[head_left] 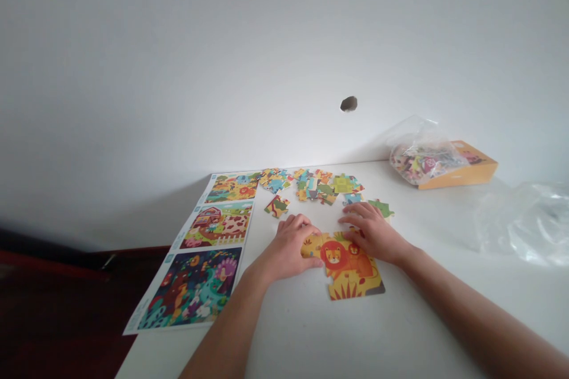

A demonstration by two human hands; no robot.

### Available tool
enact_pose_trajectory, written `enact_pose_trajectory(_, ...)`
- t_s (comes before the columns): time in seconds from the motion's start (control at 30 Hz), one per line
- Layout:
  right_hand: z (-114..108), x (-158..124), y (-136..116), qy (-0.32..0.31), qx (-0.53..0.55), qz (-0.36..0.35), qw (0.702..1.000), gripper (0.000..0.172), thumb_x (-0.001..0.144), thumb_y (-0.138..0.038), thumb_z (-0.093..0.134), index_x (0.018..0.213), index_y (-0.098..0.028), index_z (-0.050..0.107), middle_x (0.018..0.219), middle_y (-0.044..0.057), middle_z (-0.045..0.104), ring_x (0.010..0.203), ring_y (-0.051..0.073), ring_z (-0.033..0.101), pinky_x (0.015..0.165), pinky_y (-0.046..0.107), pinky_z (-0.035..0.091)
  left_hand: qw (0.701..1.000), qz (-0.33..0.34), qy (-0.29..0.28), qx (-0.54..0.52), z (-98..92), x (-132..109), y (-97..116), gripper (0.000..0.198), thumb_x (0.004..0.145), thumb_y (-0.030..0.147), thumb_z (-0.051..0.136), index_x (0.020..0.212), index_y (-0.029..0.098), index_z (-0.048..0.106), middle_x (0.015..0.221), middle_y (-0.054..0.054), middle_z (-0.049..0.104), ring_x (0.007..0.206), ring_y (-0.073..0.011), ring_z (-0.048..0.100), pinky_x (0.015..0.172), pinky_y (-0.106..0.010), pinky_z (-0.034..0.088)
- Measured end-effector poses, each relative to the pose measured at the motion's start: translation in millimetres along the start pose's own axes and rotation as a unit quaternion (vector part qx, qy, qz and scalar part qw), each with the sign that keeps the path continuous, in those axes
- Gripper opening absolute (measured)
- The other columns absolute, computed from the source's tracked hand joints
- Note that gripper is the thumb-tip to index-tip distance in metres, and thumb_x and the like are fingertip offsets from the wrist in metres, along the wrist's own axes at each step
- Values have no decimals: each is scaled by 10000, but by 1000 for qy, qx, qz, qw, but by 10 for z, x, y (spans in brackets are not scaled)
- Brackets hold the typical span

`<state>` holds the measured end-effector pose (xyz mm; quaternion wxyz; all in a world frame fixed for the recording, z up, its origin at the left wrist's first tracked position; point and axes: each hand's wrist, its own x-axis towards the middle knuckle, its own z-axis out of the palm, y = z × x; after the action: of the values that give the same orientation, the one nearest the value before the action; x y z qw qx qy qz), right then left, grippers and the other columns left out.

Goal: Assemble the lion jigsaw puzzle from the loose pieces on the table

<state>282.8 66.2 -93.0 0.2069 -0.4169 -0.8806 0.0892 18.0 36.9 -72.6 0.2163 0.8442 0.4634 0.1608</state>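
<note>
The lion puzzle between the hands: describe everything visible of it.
The lion puzzle is a part-built picture of interlocking pieces that look like printed cardboard. It shows a large red-maned lion face, a smaller one to the right, and spiky dark-red leaves below, on yellow-orange. It lies flat on the white table, its left edge jagged, its lower right corner rounded. The left hand is at its upper left; the right hand partly covers its upper right.
</note>
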Motion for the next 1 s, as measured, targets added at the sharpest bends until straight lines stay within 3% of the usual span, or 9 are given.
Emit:
enact_pose_trajectory(0.1,-27,7,-28,9,14,-7,1000,215,914,-310,586,1100,-242,669,1209,98,590,1136,269,512,1003,458,388,1000,4,7,8,-13,-8,-21,479,705,398,784,1142,282,627,1131,-50,530,1123,-261,470,1030,-428,347)
enact_pose_trajectory(0.23,-82,26,-104,32,44,-20,998,170,922,-271,562,1041,-219,671,1011,87,630,950,222,560,869,386,421,1000,-5,19,14,-48,-18,-48,457,714,371,770,1137,267,632,1132,-59,521,1135,-268,472,1047,-441,342)
enact_pose_trajectory(0.4,-121,30,-238,-35,73,-75,994,155,937,-211,519,870,-191,657,803,51,610,772,171,563,740,324,385,999,38,29,-7,-25,-4,44,326,787,323,722,1103,272,660,1099,-43,528,1098,-225,494,1030,-398,354)
enact_pose_trajectory(0.57,-126,22,-303,0,86,-97,992,178,955,-223,489,900,-174,651,777,59,610,757,172,548,723,319,363,999,50,9,-13,36,9,88,248,812,306,711,1056,270,685,1047,-32,551,1053,-205,515,989,-381,364)
enact_pose_trajectory(0.7,-101,12,-304,-39,110,-112,987,161,939,-192,494,867,-179,638,750,43,608,689,147,524,677,284,369,998,51,10,-20,32,3,66,263,808,304,719,1066,270,684,1050,-31,562,1058,-203,522,989,-380,362)
enact_pose_trajectory(0.83,-103,6,-315,18,124,-89,988,158,946,-214,487,885,-179,629,724,32,591,668,142,501,667,271,369,998,53,14,-18,34,0,72,246,811,295,711,1052,255,687,1047,-36,582,1043,-203,538,982,-382,369)
enact_pose_trajectory(1.0,-107,16,-308,-68,103,-51,991,158,927,-209,499,801,-181,590,743,31,581,644,135,493,611,253,356,998,48,44,-2,61,27,36,176,861,292,637,1021,243,690,1015,-39,618,1012,-194,570,967,-377,393)
